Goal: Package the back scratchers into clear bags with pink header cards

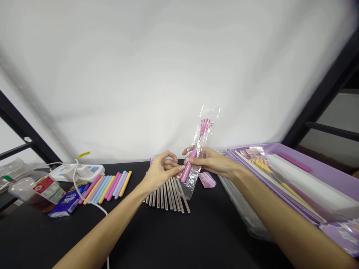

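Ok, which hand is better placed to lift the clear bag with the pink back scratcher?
The right hand: its fingers and thumb grip the clear plastic bag around the pink back scratcher. The left hand reaches it only with its fingertips.

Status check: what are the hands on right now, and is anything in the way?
Right hand holding pink back scratcher in clear plastic bag; left hand fingertips at its handle. Row of steel rods just below.

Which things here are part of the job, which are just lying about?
In hand or at hand: left hand, right hand, pink back scratcher in a clear plastic bag, steel rods.

Lying about: pastel plastic sticks, purple tray, blue packet, white cable.
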`<state>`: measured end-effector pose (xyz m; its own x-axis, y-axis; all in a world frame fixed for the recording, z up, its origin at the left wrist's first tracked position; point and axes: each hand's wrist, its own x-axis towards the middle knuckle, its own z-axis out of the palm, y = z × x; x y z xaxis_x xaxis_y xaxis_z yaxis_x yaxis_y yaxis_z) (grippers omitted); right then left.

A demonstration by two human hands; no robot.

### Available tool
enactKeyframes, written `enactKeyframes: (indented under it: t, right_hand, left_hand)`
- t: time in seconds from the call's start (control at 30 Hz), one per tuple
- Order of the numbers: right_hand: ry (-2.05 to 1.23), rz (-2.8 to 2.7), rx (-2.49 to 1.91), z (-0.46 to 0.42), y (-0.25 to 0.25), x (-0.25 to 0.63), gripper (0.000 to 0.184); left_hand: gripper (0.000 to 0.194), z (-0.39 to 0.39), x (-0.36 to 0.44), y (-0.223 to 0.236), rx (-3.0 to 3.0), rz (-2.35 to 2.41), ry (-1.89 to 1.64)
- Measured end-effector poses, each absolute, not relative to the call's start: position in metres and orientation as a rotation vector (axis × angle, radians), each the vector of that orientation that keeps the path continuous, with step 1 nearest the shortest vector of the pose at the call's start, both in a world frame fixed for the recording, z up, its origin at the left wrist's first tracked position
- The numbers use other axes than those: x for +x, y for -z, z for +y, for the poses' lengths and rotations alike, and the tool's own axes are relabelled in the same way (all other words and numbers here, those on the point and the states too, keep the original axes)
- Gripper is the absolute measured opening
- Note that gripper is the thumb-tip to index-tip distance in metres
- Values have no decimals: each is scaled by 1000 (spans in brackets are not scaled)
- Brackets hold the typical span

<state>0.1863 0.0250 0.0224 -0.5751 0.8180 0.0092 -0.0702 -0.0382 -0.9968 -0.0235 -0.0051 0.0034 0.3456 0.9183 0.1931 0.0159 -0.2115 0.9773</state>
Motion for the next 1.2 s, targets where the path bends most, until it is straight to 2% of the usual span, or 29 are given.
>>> enactKeyframes:
  t: [0.17,0.33,0.47,0.63,0.8,1.03,1.1,1.2]
  right_hand:
    - [-1616,-1474,-844,32,-17,187,35]
    - [-1645,-1829,-940,26,-23,189,31]
    - [-1569,-2134,-969,15,-27,182,28]
    - [-1700,-2218,-927,10,-19,170,30]
    - [-1764,-2288,-889,10,-15,168,32]
    - [-2005,-2420,-936,9,-26,172,38]
    - [-1877,-2427,-1098,17,-30,184,42]
    - [-1346,-2327,-1343,35,-30,210,44]
  left_hand:
    - [40,-5,-27,-5,1620,895,-1020]
    - [29,1,-35,-11,1756,962,-1170]
    - [32,2,-32,-16,1789,870,-1213]
    - [25,1,-25,-13,1663,929,-1374]
    - [34,2,-26,-9,1571,954,-1352]
    - [60,6,-36,-4,1602,903,-1222]
    - [70,7,-38,-3,1613,901,-1166]
    - [79,6,-39,1,1623,888,-1046]
